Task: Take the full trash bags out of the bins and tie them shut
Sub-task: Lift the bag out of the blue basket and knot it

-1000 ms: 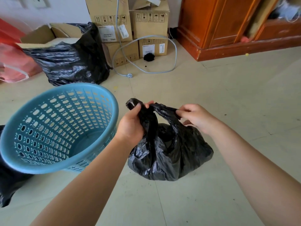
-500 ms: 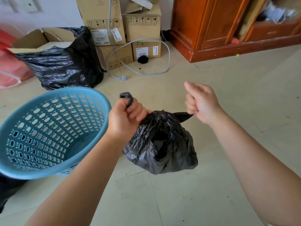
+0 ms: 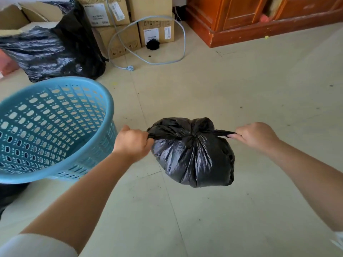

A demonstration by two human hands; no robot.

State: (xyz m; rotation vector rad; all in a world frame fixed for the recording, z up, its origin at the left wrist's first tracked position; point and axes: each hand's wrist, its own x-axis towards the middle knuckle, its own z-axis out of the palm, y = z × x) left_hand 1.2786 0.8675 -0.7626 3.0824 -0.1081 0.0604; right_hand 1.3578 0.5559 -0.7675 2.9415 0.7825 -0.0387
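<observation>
The blue bin point(image 3: 53, 127) sits empty on the left, and the small black trash bag point(image 3: 193, 154) hangs in the air beside it. Left hand point(image 3: 132, 143) and right hand point(image 3: 254, 136) each grip a bag ear, pulled apart, so looks like knot-tightening time. Next probably a second knot.
</observation>
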